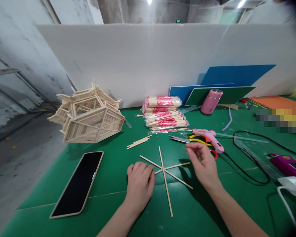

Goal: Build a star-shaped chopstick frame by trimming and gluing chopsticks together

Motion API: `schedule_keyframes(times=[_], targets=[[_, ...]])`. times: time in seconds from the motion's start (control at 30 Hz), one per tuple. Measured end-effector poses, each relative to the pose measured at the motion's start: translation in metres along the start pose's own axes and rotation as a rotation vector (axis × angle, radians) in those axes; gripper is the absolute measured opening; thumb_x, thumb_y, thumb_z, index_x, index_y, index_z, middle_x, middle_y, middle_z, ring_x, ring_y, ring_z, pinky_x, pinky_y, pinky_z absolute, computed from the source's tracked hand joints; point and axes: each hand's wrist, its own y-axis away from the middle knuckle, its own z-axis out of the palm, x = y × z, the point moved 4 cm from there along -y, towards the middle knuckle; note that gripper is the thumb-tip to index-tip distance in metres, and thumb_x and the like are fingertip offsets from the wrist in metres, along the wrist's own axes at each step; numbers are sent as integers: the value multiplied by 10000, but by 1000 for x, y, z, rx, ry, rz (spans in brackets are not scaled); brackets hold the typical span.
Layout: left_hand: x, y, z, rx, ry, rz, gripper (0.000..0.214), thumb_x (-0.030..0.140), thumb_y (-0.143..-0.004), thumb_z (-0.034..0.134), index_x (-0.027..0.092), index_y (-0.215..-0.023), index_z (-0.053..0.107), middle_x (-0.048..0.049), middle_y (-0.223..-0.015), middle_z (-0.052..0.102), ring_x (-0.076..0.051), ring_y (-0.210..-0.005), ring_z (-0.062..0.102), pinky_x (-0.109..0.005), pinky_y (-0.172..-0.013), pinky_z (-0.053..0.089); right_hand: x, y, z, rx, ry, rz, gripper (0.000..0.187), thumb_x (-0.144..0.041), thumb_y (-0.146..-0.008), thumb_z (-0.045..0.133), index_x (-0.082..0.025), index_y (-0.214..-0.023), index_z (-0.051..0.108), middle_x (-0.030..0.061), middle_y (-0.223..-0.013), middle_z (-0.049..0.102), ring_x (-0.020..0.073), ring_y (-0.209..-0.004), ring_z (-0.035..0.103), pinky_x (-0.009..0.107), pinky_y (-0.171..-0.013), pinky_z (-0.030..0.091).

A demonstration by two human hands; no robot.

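Thin wooden sticks [166,186], like chopsticks, lie crossed on the green tabletop in a six-armed star. My left hand [140,180] rests at the left of the star, its fingers curled over the end of one stick. To the right, above the table, my right hand [202,162] has thumb and fingertips pinched together; anything between them is too small to make out. Behind it lie scissors [180,139] with yellow and red handles and a pink glue gun [213,138]. A few short sticks [138,142] lie behind the star.
A stick-built model [93,123] stands at the back left, above a phone [77,184]. Wrapped stick bundles [165,115] lie at the back centre. A pink bottle [211,101] stands before coloured boards [227,93]. A black cable [244,177] and purple device [288,166] occupy the right.
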Motion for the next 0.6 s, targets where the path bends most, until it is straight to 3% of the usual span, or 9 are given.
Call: schedule_keyframes(times=[0.1, 0.2, 0.43, 0.6], targets=[[-9, 0, -6, 61, 4, -28, 134, 183, -780, 444, 183, -778, 578, -41, -718, 589, -192, -732, 510, -348, -680, 346, -2, -13, -15, 116, -56, 37, 146, -333, -815, 475, -188, -806, 483, -3, -641, 540, 124, -553, 539, 258, -521, 467], [-16, 0, -10, 108, 16, -62, 131, 196, -784, 447, 180, -762, 575, -39, -711, 582, -188, -736, 516, -338, -673, 349, -8, -29, -17, 154, -88, 46, 206, -374, -802, 488, -181, -731, 506, -56, -488, 442, 86, -411, 437, 203, -392, 380], [-17, 5, -13, 179, 43, -81, 127, 204, -790, 453, 180, -812, 576, -38, -734, 583, -183, -751, 519, -349, -702, 351, 12, -42, 0, 251, -76, 24, 283, -438, -808, 447, -171, -751, 523, -46, -518, 466, 92, -442, 432, 216, -423, 356], [-21, 6, -11, 185, 62, -111, 131, 204, -789, 459, 181, -830, 581, -44, -750, 584, -188, -766, 517, -361, -719, 348, 23, -30, 3, 171, -38, -9, 378, -445, -848, 356, -187, -589, 451, -31, -502, 458, 91, -434, 416, 219, -418, 344]])
